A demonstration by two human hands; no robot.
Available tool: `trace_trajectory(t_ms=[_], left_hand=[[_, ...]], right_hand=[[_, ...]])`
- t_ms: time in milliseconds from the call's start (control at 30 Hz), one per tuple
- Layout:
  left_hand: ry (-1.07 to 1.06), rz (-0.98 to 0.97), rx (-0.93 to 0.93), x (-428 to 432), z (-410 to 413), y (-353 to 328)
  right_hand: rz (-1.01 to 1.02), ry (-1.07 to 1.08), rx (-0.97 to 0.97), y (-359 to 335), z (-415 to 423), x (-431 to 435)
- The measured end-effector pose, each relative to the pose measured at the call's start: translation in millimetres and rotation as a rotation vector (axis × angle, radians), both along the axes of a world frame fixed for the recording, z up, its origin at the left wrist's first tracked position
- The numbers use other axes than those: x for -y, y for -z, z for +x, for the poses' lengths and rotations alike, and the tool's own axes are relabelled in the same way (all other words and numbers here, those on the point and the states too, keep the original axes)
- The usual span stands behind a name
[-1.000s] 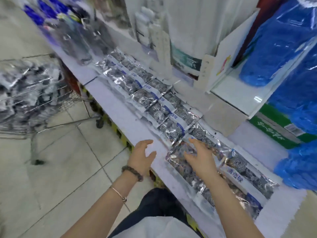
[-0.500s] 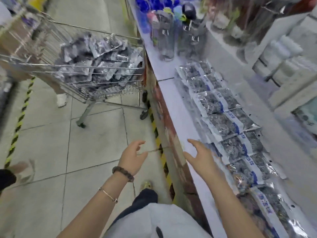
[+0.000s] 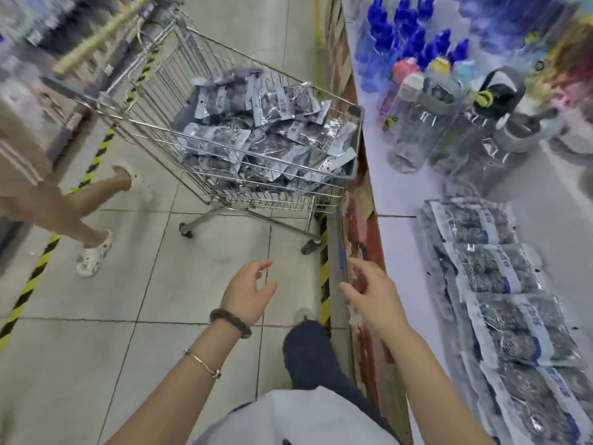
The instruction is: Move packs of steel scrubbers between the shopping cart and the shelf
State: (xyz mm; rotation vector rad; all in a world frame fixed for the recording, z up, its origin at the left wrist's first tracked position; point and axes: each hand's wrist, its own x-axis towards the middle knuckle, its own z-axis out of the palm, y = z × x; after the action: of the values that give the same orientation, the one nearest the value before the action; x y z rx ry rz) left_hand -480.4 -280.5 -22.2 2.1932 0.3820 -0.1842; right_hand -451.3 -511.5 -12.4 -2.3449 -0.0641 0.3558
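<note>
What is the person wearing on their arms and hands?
No gloves and no sleeves show on either forearm. Behind the left hand the wrist carries a dark beaded bracelet, and farther up the arm sits a thin gold-coloured bangle. The right hand and its wrist wear nothing.

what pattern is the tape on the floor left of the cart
Yellow and black diagonal stripes on the floor tape, shown best in the head view.
</note>
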Motion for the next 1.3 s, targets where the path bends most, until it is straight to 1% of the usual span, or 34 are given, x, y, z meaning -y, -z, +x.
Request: trace_trajectory(t_ms=[167,367,500,600,833,933,1033,1167,1267,1300], left_hand=[[-0.057,0.030,-0.016,-26,92,2],[-0.105,0.056,0.002,-53,216,-12],[-0.142,0.061,0.025,-78,278,-17],[-0.185,0.080,-0.024,-109,315,-7],[-0.178,0.108,-0.189,-201,411,26],[-0.158,0.147,-0.301,-238,439,40],[-0.112,0.180,-0.366,-261,456,50],[-0.121,0.122,-0.423,-276,465,59],[-0.183,0.046,-0.449,-282,468,65],[-0.214,0.015,-0.460,-283,469,66]], right_hand=[[0.012,-0.010,0.008,5,106,-19],[0.004,-0.122,0.024,-7,246,-63],[0.016,-0.140,-0.019,-6,312,-89],[-0.011,-0.152,-0.060,2,351,-106],[-0.087,-0.193,-0.117,22,440,-179],[-0.144,-0.280,-0.177,30,471,-229],[-0.221,-0.405,-0.219,44,499,-282],[-0.265,-0.516,-0.273,76,525,-338],[-0.397,-0.605,-0.292,99,537,-367],[-0.432,-0.623,-0.329,106,540,-374]])
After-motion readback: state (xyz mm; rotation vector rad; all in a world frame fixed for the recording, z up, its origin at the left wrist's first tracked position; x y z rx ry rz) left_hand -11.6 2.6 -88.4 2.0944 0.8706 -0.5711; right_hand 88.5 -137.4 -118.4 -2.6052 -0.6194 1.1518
